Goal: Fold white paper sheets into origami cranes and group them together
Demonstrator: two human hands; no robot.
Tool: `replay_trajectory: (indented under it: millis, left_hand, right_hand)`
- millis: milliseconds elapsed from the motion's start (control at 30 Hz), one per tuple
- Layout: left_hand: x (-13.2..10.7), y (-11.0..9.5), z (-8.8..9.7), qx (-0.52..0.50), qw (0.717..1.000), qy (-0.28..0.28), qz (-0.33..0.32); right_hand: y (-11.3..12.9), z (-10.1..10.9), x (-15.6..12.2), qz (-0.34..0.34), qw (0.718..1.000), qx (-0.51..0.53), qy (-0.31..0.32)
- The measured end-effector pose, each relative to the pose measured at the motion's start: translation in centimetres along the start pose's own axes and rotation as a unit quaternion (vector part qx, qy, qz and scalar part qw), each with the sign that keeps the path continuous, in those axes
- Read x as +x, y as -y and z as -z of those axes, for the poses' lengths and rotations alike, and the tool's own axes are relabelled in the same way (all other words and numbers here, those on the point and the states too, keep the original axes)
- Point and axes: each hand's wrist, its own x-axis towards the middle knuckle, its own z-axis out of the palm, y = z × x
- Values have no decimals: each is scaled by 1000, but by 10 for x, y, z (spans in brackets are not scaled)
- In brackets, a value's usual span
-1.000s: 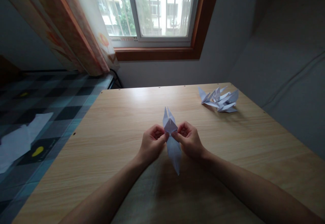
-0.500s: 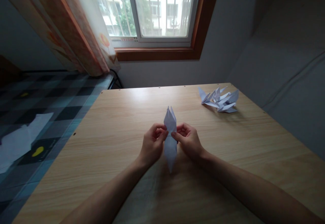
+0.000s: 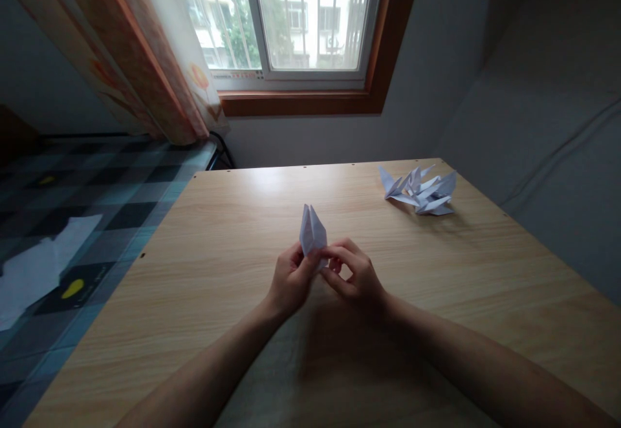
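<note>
A folded white origami paper (image 3: 313,231) stands above the wooden table between my hands, its two narrow points upward. My left hand (image 3: 292,278) is closed on its lower left side, the thumb pressed across the front. Fingers of my right hand (image 3: 353,271) pinch the paper's lower right edge, thumb and forefinger forming a loop. The bottom of the paper is mostly hidden behind my fingers.
Several folded white paper cranes (image 3: 422,190) lie in a heap at the table's far right. White paper sheets (image 3: 39,269) rest on the checked bedding (image 3: 145,198) to the left. Beyond the wooden table (image 3: 218,221) are a window and curtain.
The lower half of the paper, which hung down in a long point, no longer shows below my hands. The paper has shifted slightly left, and my right fingers now grip lower on it.
</note>
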Motion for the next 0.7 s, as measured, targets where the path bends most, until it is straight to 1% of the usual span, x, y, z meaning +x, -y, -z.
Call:
replay_trajectory:
  millis: [133,267,333,433,500,600,700]
  left_hand:
    - [3,-4,0,-101,993,-25,57]
    - [4,-10,-2,-179,977,-53,106]
    - [4,-11,-3,-200,971,-48,119]
    - [4,-12,-4,-201,971,-20,130]
    - [5,-11,-4,-187,975,-25,116]
    - [6,-10,-4,-169,980,-50,90]
    - [7,-8,-3,-142,985,-48,86]
  right_hand:
    - [-3,5,3,36,999,-21,-24]
    - [-8,8,4,69,997,-17,-5]
    - [-9,7,2,88,995,-36,-6]
    - [-11,5,0,121,991,-59,-3]
    - [-13,4,-1,130,989,-64,-3]
    - [-16,5,0,120,990,-68,-1]
    - [-17,7,1,97,994,-54,-9]
